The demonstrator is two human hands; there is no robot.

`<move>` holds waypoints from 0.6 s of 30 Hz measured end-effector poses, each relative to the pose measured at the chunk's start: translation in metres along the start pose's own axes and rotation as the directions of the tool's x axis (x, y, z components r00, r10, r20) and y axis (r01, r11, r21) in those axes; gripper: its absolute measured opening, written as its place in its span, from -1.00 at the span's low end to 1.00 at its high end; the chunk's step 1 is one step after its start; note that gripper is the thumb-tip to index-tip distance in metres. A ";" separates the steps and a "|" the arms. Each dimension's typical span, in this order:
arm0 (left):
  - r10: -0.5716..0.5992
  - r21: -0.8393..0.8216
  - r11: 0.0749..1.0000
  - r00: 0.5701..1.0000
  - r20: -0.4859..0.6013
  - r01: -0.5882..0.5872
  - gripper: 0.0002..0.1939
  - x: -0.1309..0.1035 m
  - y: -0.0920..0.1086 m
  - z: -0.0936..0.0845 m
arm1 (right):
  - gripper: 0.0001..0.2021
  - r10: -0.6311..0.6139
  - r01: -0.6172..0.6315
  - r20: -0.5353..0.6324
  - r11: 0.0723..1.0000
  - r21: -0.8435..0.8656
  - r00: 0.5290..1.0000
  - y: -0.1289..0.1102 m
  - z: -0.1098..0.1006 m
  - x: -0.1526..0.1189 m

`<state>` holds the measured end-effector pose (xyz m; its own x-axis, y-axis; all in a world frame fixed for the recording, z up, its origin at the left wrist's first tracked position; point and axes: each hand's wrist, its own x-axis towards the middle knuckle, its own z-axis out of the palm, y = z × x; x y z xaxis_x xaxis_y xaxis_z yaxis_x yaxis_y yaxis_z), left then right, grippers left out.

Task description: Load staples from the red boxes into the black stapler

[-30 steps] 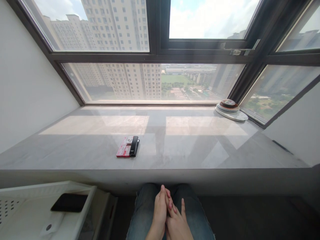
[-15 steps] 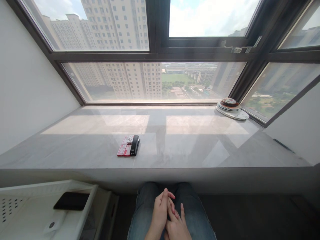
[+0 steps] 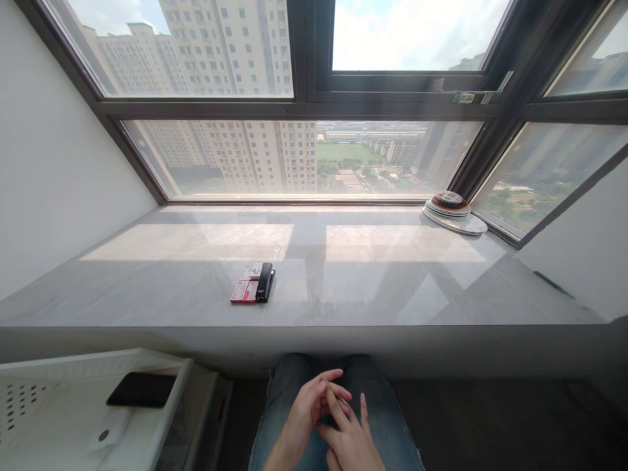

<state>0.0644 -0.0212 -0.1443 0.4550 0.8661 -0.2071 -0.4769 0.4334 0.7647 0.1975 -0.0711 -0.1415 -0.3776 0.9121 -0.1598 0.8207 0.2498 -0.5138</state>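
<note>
My left hand and my right hand rest together over my lap, their fingers touching and partly overlapping. No object shows in either one. The left hand's fingers stretch out over the tips of the right hand's fingers, while the right hand's fingers are spread, one pointing up apart from the others. Ahead of them on the grey stone sill, apart from both hands, a black stapler lies beside small red-and-white boxes. Where the hands overlap, some fingertips are hidden.
Stacked round plates or mats sit in the sill's far right corner. A white plastic bin at lower left holds a black phone-like slab and a small white device. Dark window frames border the sill's back.
My hands have shifted from closely interlaced to more spread apart, the left moving slightly left with its fingers now turned to the right. The things on the sill have not moved.
</note>
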 end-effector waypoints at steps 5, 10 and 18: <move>0.071 0.172 0.984 0.990 -0.123 -0.049 -0.58 0.013 -0.024 -0.008 | -0.35 -0.033 0.032 0.065 0.999 0.020 0.997 -0.008 0.002 0.001; 0.047 0.170 0.985 0.967 -0.252 -0.004 -0.45 0.014 -0.031 -0.007 | -0.41 -0.044 0.043 0.093 0.999 0.012 0.995 -0.015 0.000 0.000; -0.066 -0.200 0.977 0.997 0.028 0.070 -0.10 -0.012 0.023 0.007 | -0.64 -0.085 0.149 -0.182 0.912 0.381 0.980 0.013 -0.015 -0.002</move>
<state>0.0533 -0.0229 -0.1198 0.5061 0.8285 -0.2397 -0.5847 0.5338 0.6108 0.2155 -0.0653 -0.1355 -0.3616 0.9315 0.0400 0.5291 0.2403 -0.8138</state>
